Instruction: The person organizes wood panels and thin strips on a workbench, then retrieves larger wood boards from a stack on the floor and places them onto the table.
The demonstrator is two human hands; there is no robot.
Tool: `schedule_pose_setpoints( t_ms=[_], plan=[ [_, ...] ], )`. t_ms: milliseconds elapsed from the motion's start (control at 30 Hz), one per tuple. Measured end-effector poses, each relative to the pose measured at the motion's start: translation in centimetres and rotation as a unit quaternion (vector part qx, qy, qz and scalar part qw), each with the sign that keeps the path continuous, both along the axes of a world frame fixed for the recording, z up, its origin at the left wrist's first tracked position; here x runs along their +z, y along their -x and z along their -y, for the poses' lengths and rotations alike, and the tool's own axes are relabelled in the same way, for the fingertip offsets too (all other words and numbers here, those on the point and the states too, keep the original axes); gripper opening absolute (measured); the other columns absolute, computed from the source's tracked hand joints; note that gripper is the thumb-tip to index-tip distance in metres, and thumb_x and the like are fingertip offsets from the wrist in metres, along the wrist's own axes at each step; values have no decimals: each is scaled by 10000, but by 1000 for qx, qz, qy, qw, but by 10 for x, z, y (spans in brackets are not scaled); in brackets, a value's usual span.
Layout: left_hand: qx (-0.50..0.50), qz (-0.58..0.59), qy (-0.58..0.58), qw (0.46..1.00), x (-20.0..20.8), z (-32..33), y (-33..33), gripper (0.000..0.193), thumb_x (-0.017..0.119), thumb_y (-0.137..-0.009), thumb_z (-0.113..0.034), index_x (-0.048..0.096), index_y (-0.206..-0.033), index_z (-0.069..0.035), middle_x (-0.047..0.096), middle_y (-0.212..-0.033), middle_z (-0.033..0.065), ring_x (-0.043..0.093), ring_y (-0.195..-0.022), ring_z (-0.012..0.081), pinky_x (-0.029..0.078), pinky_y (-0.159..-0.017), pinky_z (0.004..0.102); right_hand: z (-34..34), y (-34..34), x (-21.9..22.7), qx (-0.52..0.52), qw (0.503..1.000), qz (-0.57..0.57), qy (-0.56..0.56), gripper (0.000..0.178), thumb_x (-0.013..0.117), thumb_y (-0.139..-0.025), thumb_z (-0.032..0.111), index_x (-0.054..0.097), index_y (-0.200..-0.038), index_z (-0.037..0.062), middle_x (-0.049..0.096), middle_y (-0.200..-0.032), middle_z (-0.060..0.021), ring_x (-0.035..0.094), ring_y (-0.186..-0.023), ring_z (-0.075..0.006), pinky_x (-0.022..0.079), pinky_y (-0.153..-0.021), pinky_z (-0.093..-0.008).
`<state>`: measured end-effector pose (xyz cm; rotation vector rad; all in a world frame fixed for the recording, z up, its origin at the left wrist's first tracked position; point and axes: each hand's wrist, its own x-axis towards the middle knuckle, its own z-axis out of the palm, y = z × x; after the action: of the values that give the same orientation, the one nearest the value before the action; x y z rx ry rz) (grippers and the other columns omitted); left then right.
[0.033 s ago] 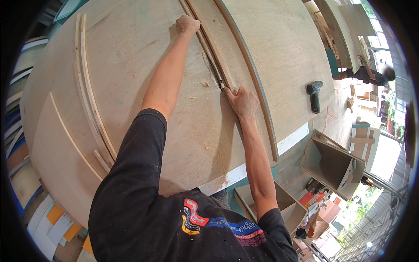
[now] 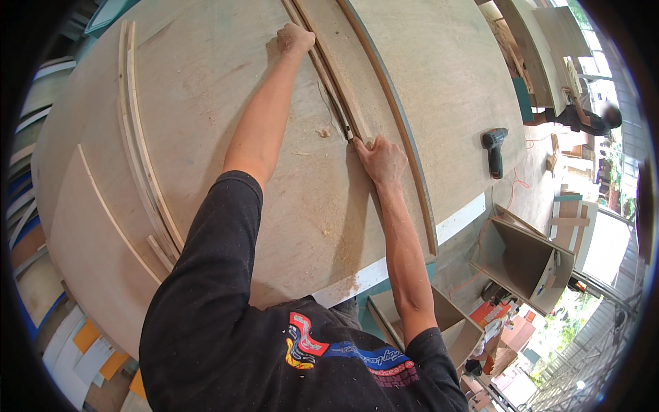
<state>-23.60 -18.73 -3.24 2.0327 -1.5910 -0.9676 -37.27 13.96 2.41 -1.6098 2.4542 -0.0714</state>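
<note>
Stretched far forward, my left hand (image 2: 295, 40) is closed at a thin wooden strip (image 2: 322, 74) that runs along the left edge of a long narrow board (image 2: 357, 82). Nearer to me, my right hand (image 2: 383, 162) is closed over that board, its fingers curled under and partly hidden. One extended digit touches a small pale piece (image 2: 349, 134) with a dark mark, at the near end of the strip. What else the right fingers hold cannot be made out. A loose curled shaving (image 2: 322, 133) lies beside the strip. Both hands rest on a large plywood sheet (image 2: 206, 75).
A cordless drill (image 2: 494, 152) lies on the sheet at the right. Long wooden strips (image 2: 141, 147) lie at the left. Open box cabinets (image 2: 518, 254) stand beyond the right edge, with an orange cord (image 2: 519, 180) on the floor. Another person (image 2: 583, 120) is at the far right.
</note>
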Motion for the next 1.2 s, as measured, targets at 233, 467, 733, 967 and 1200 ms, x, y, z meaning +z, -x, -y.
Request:
schedule_pose_setpoints(
  t_ms=[233,467,733,967,1200],
  plan=[
    [5,-4,16,1000,11,-6,0,313,737,-799,-231,686,-943,41,712,-954,229,721,-896,309,609,-772,391,0,3,-11,-2,1000,-14,11,521,714,-847,529,610,-632,65,548,-475,-44,480,-395,-143,393,-407,-343],
    [-8,25,21,999,11,1,3,305,731,-796,-220,684,-957,34,713,-977,220,717,-923,312,605,-795,379,-21,9,-3,15,991,100,84,440,709,-871,431,629,-766,12,622,-675,-105,612,-613,-206,477,-571,-353],
    [1,5,2,1000,6,15,-3,301,734,-816,-237,685,-957,25,712,-990,216,713,-952,298,609,-784,372,-157,6,0,-150,960,157,177,355,702,-896,338,637,-955,-5,578,-858,-134,569,-802,-277,459,-715,-400],
    [9,27,14,999,10,46,-5,284,735,-859,-236,689,-942,32,711,-1000,214,721,-918,296,622,-776,362,-179,-7,-23,-112,976,63,174,524,737,-821,490,596,-999,18,511,-806,-109,517,-738,-285,420,-665,-418],
    [173,-165,-43,970,22,101,-21,256,688,-901,-229,711,-1036,-12,714,-1078,168,690,-1021,315,590,-871,387,-176,-5,-17,-95,979,69,166,535,734,-808,511,585,-973,25,504,-803,-109,517,-752,-290,417,-668,-415]
  ],
)
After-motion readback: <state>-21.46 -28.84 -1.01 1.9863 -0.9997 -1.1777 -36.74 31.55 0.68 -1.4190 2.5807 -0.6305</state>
